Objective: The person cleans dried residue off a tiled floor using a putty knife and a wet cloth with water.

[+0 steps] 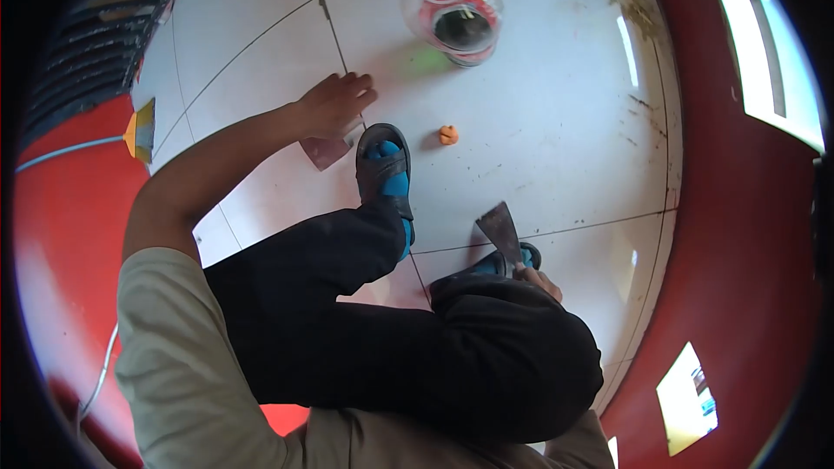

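My right hand (540, 282) is closed round the handle of a scraper (499, 226), by my right knee. Its wide, dark blade points up and away over the sandalled right foot. My left hand (337, 106) reaches out low over the floor past the left foot, fingers loosely bent and apart. Just below that hand shows a flat reddish-brown piece (325, 154) shaped like a blade; its other end is hidden by the hand. A small orange lump (448, 135) with a dark crease lies on the tiles to the right of the left foot.
A clear plastic jar (482, 17) with a red lid stands farther out on the white tiled floor (556, 113). Red walls (721, 234) rise at the right. On the left are a black slatted crate (87, 52) and a yellow-orange brush-like piece (140, 130) on a blue stick.
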